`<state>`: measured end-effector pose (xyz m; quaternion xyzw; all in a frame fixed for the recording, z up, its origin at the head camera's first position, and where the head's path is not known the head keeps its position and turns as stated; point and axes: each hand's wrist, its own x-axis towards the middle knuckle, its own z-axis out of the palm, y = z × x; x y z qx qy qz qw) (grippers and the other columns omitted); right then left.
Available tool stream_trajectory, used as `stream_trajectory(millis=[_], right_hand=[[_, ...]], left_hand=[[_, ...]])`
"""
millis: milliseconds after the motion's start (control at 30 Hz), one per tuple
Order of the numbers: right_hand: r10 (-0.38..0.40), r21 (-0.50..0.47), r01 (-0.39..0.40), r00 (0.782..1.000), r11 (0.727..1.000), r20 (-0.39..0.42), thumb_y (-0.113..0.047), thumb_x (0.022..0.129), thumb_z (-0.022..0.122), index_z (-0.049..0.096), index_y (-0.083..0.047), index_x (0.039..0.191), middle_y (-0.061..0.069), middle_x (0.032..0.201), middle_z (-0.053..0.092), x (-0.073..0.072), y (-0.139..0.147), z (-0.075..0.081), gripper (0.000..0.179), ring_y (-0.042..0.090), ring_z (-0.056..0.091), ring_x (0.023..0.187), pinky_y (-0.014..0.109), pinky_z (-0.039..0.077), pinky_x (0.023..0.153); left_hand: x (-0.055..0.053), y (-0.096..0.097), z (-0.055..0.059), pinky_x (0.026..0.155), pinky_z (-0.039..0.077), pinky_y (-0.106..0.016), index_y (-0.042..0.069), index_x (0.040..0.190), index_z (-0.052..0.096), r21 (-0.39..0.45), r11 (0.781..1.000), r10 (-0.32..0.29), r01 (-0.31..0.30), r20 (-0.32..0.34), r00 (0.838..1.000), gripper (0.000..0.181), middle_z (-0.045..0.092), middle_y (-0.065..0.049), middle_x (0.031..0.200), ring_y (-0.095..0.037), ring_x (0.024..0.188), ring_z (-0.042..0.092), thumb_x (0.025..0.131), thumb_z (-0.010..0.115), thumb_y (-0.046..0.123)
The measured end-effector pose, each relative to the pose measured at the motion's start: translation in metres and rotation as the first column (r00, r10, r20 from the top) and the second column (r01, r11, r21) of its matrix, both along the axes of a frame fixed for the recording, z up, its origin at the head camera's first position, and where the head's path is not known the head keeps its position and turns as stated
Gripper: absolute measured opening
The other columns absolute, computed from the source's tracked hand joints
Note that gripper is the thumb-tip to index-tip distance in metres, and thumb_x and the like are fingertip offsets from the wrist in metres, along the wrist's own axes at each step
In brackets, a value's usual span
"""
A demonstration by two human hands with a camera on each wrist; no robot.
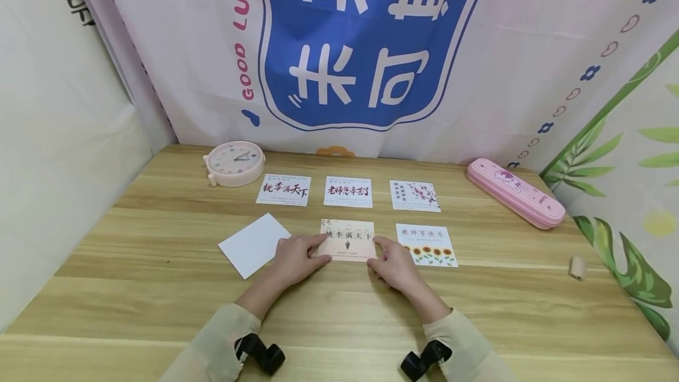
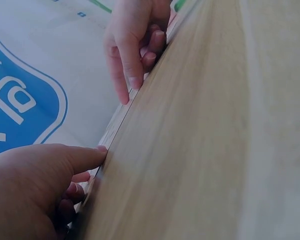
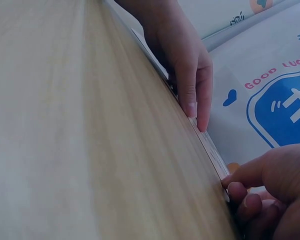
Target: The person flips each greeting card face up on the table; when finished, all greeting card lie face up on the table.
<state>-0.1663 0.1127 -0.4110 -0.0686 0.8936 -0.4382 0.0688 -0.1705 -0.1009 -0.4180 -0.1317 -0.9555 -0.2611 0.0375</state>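
Observation:
A pale pink greeting card with black characters lies flat on the wooden table, between the two hands. My left hand touches the card's left edge with thumb and index fingertips. At the card's right edge, my right hand does the same. In the left wrist view, the left thumb is stretched out to the card's edge while other fingers curl beneath. The right wrist view shows the right hand low at the table surface. A blank white card lies tilted beside the left hand; a sunflower card lies beside the right.
Behind lies a row of cards: a left one, a middle one and a blossom card. A pink clock stands back left. At right are a pink pencil case and a small beige object. A printed cloth hangs behind.

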Motion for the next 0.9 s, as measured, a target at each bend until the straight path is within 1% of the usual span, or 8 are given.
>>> stream_trajectory(millis=[333, 433, 567, 667, 700, 767, 833, 900], right_hand=[[0.004, -0.012, -0.004, 1.000, 1.000, -0.009, -0.007, 0.075, 0.063, 0.043, 0.003, 0.123, 0.002, 0.047, 0.048, 0.000, 0.001, 0.000, 0.052, 0.010, 0.041, 0.033, 0.023, 0.035, 0.032], [0.001, -0.048, 0.000, 1.000, 0.999, 0.008, -0.009, 0.075, 0.064, 0.042, 0.002, 0.124, 0.003, 0.048, 0.049, 0.000, 0.002, 0.000, 0.055, 0.010, 0.040, 0.032, 0.023, 0.033, 0.031], [0.015, -0.123, -0.009, 0.999, 0.992, 0.050, -0.011, 0.074, 0.066, 0.038, 0.000, 0.127, 0.006, 0.051, 0.051, 0.000, 0.003, 0.001, 0.061, 0.012, 0.040, 0.032, 0.023, 0.033, 0.031], [0.038, -0.168, -0.031, 0.999, 0.985, 0.039, -0.012, 0.073, 0.067, 0.038, 0.001, 0.127, 0.005, 0.051, 0.050, -0.001, 0.002, 0.007, 0.063, 0.013, 0.042, 0.034, 0.023, 0.034, 0.034], [0.041, -0.176, -0.035, 0.999, 0.984, 0.029, -0.011, 0.073, 0.067, 0.038, 0.001, 0.127, 0.005, 0.051, 0.050, 0.001, 0.000, 0.015, 0.063, 0.012, 0.041, 0.035, 0.023, 0.034, 0.036], [0.040, -0.182, -0.037, 0.999, 0.983, 0.010, -0.013, 0.073, 0.068, 0.038, 0.000, 0.127, 0.004, 0.051, 0.050, -0.002, -0.003, 0.022, 0.063, 0.012, 0.042, 0.036, 0.024, 0.035, 0.037], [0.045, -0.180, -0.047, 0.999, 0.983, -0.015, -0.014, 0.074, 0.068, 0.038, -0.001, 0.128, 0.004, 0.052, 0.050, -0.005, -0.008, 0.029, 0.063, 0.014, 0.043, 0.038, 0.026, 0.036, 0.039], [0.048, -0.181, -0.051, 0.999, 0.982, -0.020, -0.015, 0.074, 0.067, 0.038, -0.004, 0.129, 0.005, 0.055, 0.051, -0.008, -0.015, 0.037, 0.063, 0.019, 0.046, 0.041, 0.027, 0.037, 0.040]], left_hand=[[-0.001, 0.001, -0.001, 0.056, 0.023, -0.030, 0.014, 0.115, 0.057, 0.002, 1.000, 0.005, -0.005, 0.001, 1.000, 0.049, 0.037, 0.005, 0.054, -0.011, 0.049, 0.032, 0.073, 0.065, 0.038], [-0.001, 0.000, -0.001, 0.056, 0.023, -0.030, 0.013, 0.115, 0.058, 0.047, 0.999, 0.003, -0.004, 0.007, 1.000, 0.048, 0.038, 0.006, 0.053, -0.011, 0.048, 0.032, 0.073, 0.066, 0.037], [-0.001, -0.003, 0.000, 0.052, 0.026, -0.027, 0.011, 0.114, 0.058, 0.163, 0.987, -0.011, 0.007, 0.023, 1.000, 0.046, 0.039, 0.006, 0.051, -0.009, 0.046, 0.033, 0.073, 0.067, 0.032], [-0.002, -0.007, 0.001, 0.047, 0.030, -0.024, 0.009, 0.114, 0.058, 0.243, 0.969, -0.051, 0.044, 0.023, 0.998, 0.045, 0.042, 0.006, 0.053, -0.009, 0.048, 0.036, 0.074, 0.068, 0.027], [-0.002, -0.009, 0.002, 0.046, 0.031, -0.024, 0.008, 0.114, 0.057, 0.261, 0.964, -0.063, 0.055, 0.022, 0.998, 0.045, 0.043, 0.006, 0.054, -0.009, 0.049, 0.037, 0.074, 0.068, 0.026], [-0.002, -0.012, 0.004, 0.047, 0.034, -0.024, 0.007, 0.114, 0.057, 0.291, 0.954, -0.086, 0.080, 0.009, 0.996, 0.044, 0.045, 0.006, 0.057, -0.009, 0.051, 0.039, 0.074, 0.068, 0.024], [-0.002, -0.016, 0.008, 0.048, 0.036, -0.025, 0.006, 0.113, 0.058, 0.296, 0.952, -0.079, 0.078, -0.009, 0.997, 0.042, 0.047, 0.007, 0.059, -0.009, 0.053, 0.041, 0.075, 0.067, 0.022], [0.000, -0.020, 0.014, 0.051, 0.038, -0.025, 0.005, 0.111, 0.059, 0.289, 0.956, -0.050, 0.057, -0.031, 0.998, 0.040, 0.049, 0.007, 0.060, -0.010, 0.055, 0.043, 0.075, 0.067, 0.021]])
